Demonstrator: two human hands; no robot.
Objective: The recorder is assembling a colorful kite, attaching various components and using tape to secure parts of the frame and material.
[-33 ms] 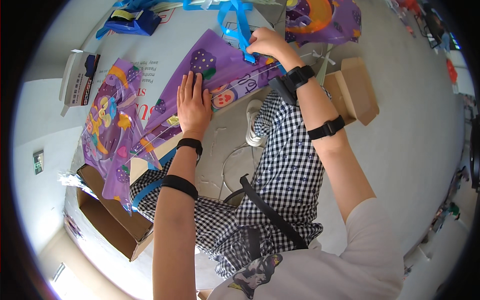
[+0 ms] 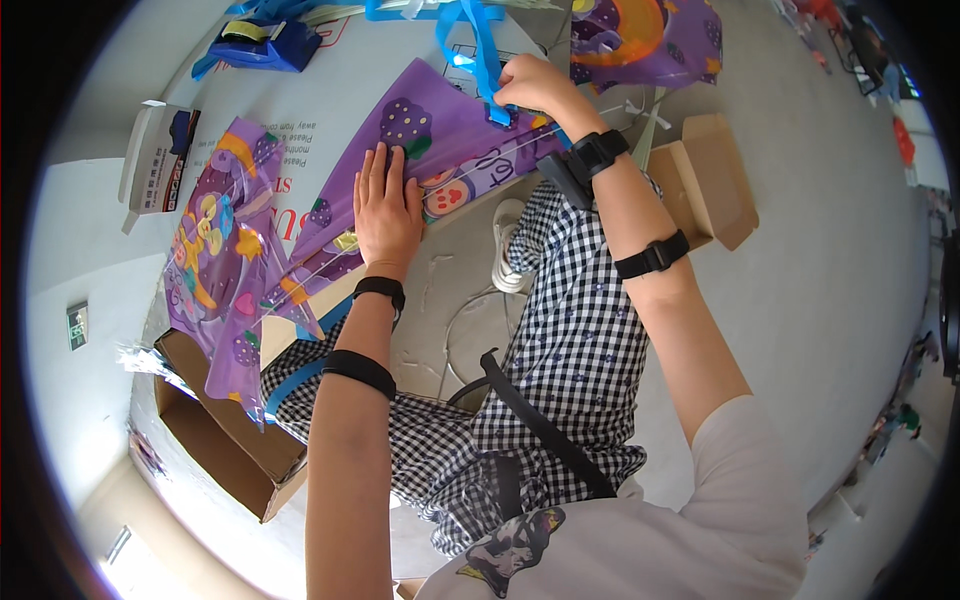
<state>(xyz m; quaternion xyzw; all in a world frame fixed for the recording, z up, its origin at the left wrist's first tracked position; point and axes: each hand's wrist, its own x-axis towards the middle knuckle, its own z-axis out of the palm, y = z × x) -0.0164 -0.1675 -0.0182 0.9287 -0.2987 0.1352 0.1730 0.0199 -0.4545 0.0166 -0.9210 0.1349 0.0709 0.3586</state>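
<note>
A purple kite (image 2: 365,150) with cartoon prints lies on the white board, a thin pale rod running along its near edge. My left hand (image 2: 388,215) rests flat on this purple sheet, fingers stretched out and holding nothing. At the kite's far right part, my right hand (image 2: 535,85) pinches a strip of blue ribbon (image 2: 482,60). The ribbon loops up from those fingertips toward the far edge; its part inside the grip is hidden. Left of my left hand, another stretch of purple printed sheet (image 2: 215,240) hangs over the board's edge.
A blue tape dispenser (image 2: 270,48) stands at the far left of the white board (image 2: 310,75). A small white carton (image 2: 158,165) is at the left. Open cardboard boxes stand at lower left (image 2: 235,440) and right (image 2: 710,185). Another purple printed sheet (image 2: 645,40) lies far right.
</note>
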